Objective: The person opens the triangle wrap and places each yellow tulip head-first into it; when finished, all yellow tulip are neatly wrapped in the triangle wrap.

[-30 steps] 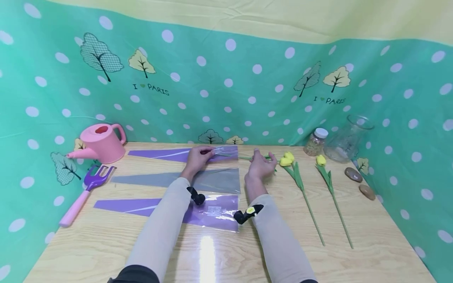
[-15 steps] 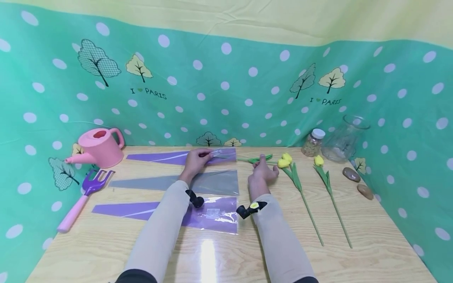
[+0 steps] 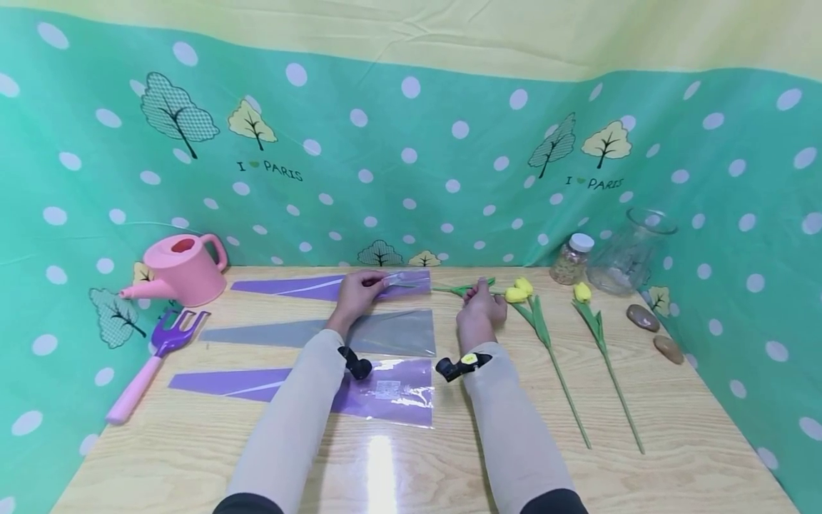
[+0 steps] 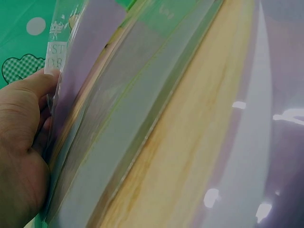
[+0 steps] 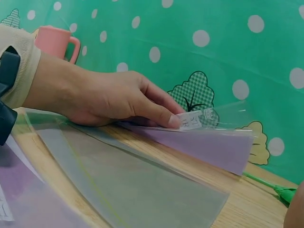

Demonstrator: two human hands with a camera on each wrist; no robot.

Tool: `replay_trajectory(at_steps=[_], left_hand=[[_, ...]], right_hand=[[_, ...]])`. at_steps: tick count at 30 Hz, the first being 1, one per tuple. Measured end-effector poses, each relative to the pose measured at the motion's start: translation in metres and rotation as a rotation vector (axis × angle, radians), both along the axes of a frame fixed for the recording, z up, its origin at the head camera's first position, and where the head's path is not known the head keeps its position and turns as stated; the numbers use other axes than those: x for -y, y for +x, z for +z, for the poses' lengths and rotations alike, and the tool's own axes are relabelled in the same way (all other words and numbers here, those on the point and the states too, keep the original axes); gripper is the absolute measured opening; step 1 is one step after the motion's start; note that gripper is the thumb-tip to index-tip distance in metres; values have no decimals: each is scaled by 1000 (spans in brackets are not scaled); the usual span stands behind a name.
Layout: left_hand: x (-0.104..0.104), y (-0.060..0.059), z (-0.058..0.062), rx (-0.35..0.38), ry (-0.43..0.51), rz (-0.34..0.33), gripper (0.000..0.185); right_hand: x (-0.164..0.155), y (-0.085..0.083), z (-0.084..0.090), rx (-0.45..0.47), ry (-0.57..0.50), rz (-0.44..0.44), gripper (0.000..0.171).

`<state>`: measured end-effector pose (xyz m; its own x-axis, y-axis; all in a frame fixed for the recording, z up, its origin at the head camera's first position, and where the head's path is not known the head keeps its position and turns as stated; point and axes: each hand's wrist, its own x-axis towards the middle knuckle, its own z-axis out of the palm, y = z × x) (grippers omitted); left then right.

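Observation:
My left hand (image 3: 359,294) pinches the clear upper film of the farthest purple flower sleeve (image 3: 324,291). In the right wrist view its thumb and fingers hold the film's printed label (image 5: 191,120), lifted off the purple backing (image 5: 209,147). A yellow tulip (image 3: 516,295) lies crosswise at the back, its green stem (image 3: 443,288) running left into the sleeve's wide end. My right hand (image 3: 481,310) pinches this tulip just below the bloom, beside its leaves (image 3: 461,291). The right wrist view shows only a sliver of that hand at the right edge.
A grey sleeve (image 3: 392,332) and another purple sleeve (image 3: 404,392) lie nearer. Two more tulips (image 3: 560,371) lie at right. A pink watering can (image 3: 183,271) and hand fork (image 3: 157,357) stand left; a jar (image 3: 570,260), glass vase (image 3: 619,268) and stones (image 3: 642,318) stand right.
My right hand's fingers, raised and spread over the tulip a second ago, have come down and curled onto it, shifting slightly right. The left hand keeps its pinch on the sleeve's film.

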<state>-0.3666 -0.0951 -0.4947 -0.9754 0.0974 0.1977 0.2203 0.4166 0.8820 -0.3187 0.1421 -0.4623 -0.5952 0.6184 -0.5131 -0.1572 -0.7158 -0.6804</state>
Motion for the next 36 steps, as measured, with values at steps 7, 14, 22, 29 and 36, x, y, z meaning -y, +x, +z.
replay_trajectory(at_steps=[7, 14, 22, 29, 36], left_hand=[[0, -1, -1, 5, -6, -1, 27], [2, -1, -2, 2, -2, 4, 25], [-2, -2, -2, -1, -39, -7, 23], [-3, 0, 5, 41, 11, 8, 23], [-3, -1, 9, 41, 1, 7, 24]], right_hand=[[2, -2, -1, -18, 30, -46, 63], [4, -5, 0, 33, 94, -78, 49], [8, -9, 3, 32, 162, -102, 48], [13, -17, 6, 12, 216, -111, 45], [16, -21, 7, 46, 281, -97, 45]])
